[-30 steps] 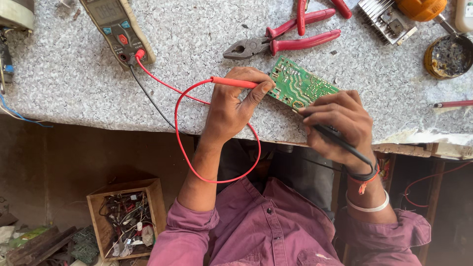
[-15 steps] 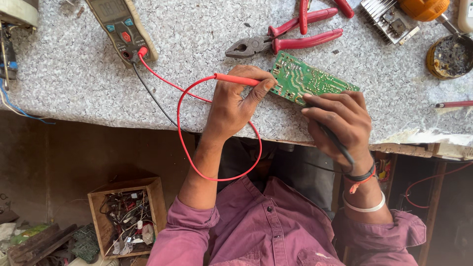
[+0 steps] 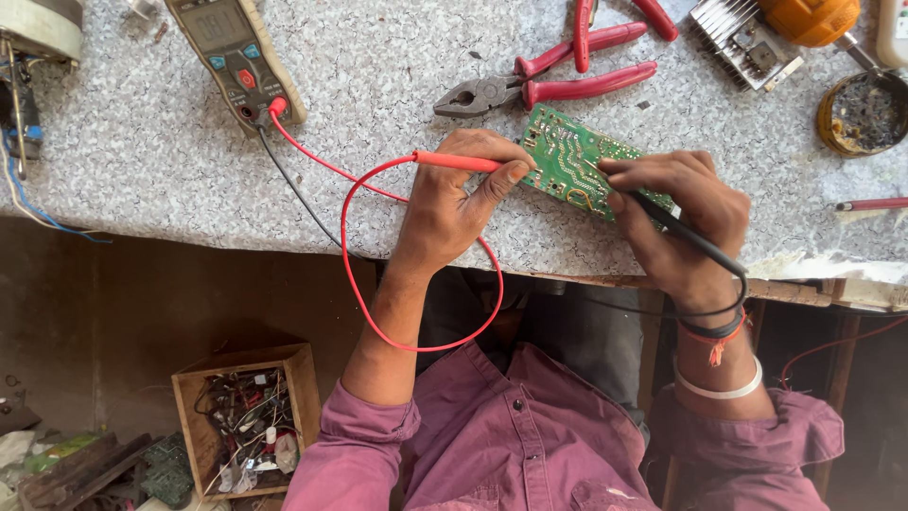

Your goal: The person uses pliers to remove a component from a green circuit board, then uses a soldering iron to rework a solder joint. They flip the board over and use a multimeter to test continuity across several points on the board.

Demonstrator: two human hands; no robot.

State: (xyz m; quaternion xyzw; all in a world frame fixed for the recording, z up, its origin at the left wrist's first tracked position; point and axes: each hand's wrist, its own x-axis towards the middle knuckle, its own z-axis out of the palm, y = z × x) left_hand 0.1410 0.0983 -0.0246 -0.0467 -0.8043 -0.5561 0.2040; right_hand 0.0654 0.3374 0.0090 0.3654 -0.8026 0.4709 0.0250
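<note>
A green circuit board [image 3: 566, 156] lies on the speckled stone bench. My left hand [image 3: 454, 203] grips a red test probe [image 3: 456, 161], its tip at the board's left edge. My right hand [image 3: 676, 222] grips a black test probe [image 3: 690, 235] with its tip pressed on the board's middle. A red lead [image 3: 355, 274] loops down off the bench edge, and it runs with a black lead to a multimeter [image 3: 232, 52] at the upper left.
Red-handled pliers [image 3: 544, 90] lie just beyond the board. A finned metal heat sink [image 3: 742, 43], an orange object [image 3: 809, 17] and a round tin [image 3: 863, 114] sit at the upper right. A wooden box of parts [image 3: 246, 421] stands on the floor below left.
My right hand has shifted the black probe tip slightly left along the board. The left hand and red probe stay in about the same place. The view has drifted a little.
</note>
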